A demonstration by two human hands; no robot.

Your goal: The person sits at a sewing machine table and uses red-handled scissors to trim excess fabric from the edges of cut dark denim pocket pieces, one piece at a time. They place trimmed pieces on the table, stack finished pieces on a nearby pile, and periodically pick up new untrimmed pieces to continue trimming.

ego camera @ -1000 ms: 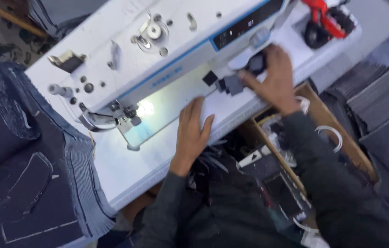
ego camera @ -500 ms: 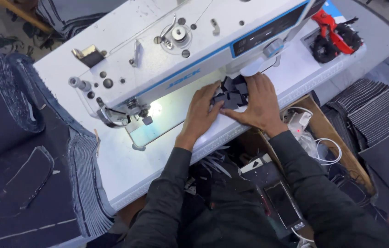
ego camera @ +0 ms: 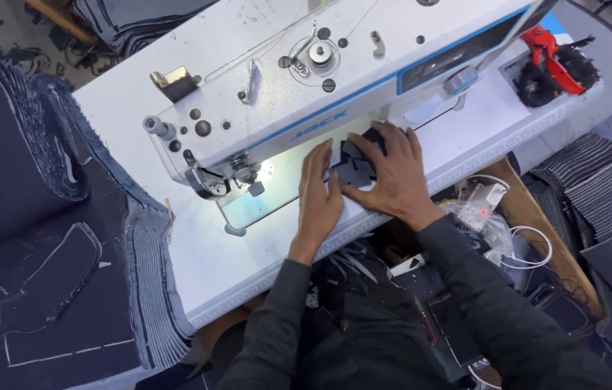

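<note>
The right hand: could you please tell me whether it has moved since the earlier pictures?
Yes. The right hand moved left along the white sewing machine, onto the small dark fabric pieces.

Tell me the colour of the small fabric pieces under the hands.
Dark navy, nearly black fabric pieces, head view.

Red-handled tool (ego camera: 557, 63) lay at counter's (ego camera: 205, 260) far corner, stacked dark denim panels (ego camera: 46, 289) beside it, white cables (ego camera: 523, 249) in box.

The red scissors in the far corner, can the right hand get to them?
Probably yes: the right hand rests on small dark cloth pieces, and bare table lies between it and the red scissors.
</note>
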